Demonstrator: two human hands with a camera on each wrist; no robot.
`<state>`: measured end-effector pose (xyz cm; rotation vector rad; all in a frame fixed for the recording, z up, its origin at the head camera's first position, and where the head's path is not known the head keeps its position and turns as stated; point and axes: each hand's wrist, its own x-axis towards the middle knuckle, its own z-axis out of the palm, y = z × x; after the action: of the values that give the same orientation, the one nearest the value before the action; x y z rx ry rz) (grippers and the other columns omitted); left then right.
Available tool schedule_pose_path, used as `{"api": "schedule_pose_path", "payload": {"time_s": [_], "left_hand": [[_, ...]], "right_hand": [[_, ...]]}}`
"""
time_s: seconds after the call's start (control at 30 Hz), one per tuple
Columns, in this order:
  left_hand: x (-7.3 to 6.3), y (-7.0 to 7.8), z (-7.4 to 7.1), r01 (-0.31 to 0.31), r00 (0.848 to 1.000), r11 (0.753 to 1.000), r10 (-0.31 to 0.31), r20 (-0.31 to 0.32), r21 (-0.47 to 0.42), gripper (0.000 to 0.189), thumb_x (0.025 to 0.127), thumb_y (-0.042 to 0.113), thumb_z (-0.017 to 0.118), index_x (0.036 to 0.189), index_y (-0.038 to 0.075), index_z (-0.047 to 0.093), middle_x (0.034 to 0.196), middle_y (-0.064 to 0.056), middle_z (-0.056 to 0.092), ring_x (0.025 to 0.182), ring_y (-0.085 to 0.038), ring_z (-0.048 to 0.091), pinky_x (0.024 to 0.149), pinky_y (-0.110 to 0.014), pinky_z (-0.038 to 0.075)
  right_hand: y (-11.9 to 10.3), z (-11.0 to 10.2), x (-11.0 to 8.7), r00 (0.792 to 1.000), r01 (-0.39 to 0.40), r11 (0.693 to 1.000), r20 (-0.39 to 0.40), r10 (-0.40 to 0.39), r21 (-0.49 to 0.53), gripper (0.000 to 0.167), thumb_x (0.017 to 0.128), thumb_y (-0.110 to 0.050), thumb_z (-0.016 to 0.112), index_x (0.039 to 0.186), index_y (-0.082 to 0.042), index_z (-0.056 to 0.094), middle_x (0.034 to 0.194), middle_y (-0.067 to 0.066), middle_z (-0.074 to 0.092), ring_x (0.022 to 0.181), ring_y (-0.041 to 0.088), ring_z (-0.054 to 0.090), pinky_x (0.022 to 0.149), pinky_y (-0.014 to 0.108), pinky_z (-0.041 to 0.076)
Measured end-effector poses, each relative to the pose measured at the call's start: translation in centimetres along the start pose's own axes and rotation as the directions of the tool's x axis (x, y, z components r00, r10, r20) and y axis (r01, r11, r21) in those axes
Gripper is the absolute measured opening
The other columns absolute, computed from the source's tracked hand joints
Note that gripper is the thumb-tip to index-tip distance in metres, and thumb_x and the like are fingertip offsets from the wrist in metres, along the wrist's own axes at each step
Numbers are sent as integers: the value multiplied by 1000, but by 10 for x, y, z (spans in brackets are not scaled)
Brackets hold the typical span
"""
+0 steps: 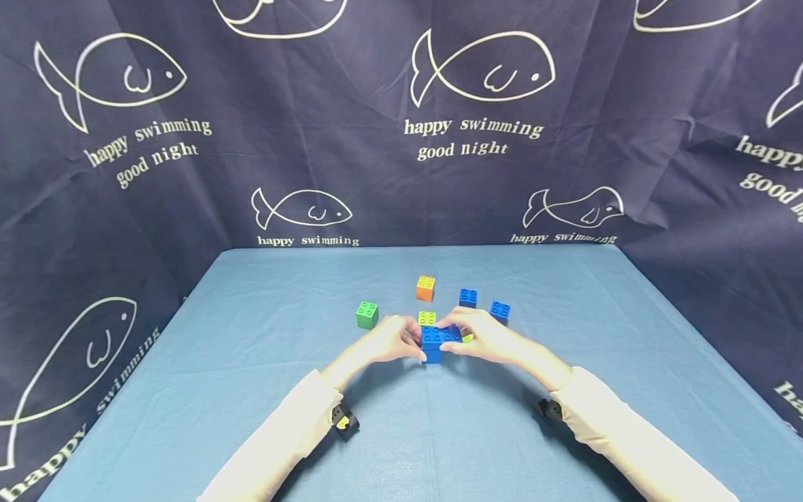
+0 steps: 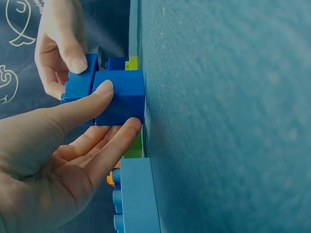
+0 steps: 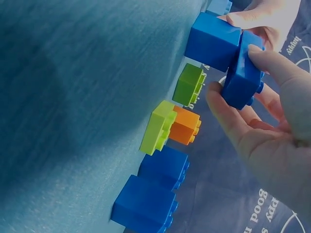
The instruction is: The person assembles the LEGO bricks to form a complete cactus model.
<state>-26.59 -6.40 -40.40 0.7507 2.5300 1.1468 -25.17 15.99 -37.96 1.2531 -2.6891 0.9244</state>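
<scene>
The upper blue brick (image 3: 243,73) lies over one end of the lower blue brick (image 3: 214,41), on the table (image 1: 282,390); a narrow gap shows betw. them, so this joint is prob. begun but not fully pressed. L hand (image 1: 394,339) pinches the lower one w/ thumb and fingers, R hand (image 1: 482,336) the upper. Nearby, green brick (image 1: 366,315), orange brick (image 1: 425,288) etc. stand unjoined; maybe these are left.

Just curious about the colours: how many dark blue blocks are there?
4: the upper block in the right hand, the lower block under it in the left hand, and two loose blocks beyond the right hand. Some may be hidden.
</scene>
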Motion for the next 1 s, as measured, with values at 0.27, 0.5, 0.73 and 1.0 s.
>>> {"api": "schedule_pose_path", "payload": {"time_s": [0.27,0.5,0.73,1.0], "left_hand": [[3,0,0,15,1000,1000,-15,8,4,30,74,10,79,95,1,59,95,-11,69,81,-19,70,67,-24,54],[3,2,0,27,1000,1000,-27,12,3,31,73,11,79,95,1,59,95,-11,69,81,-19,70,66,-23,53],[3,1,0,32,999,999,-32,11,8,31,73,11,80,95,2,59,95,-11,69,81,-19,70,66,-23,53],[3,1,-1,47,999,999,-47,17,8,32,73,11,79,96,1,59,96,-11,69,81,-19,70,67,-23,53]], "right_hand": [[-1,-3,-1,1000,0,1000,4,0,-3,33,82,-18,72,110,-3,65,97,8,63,89,19,61,76,33,55],[-2,-2,-2,1000,-15,1000,8,15,-8,33,82,-19,72,110,-4,65,95,6,62,87,18,59,77,32,55],[0,0,-1,1000,-7,999,12,8,-35,32,83,-21,71,111,-5,65,95,5,60,84,15,56,75,31,54],[1,2,-1,1000,-13,999,10,13,-32,32,84,-21,70,111,-5,65,94,4,59,83,15,54,73,31,53]]}}
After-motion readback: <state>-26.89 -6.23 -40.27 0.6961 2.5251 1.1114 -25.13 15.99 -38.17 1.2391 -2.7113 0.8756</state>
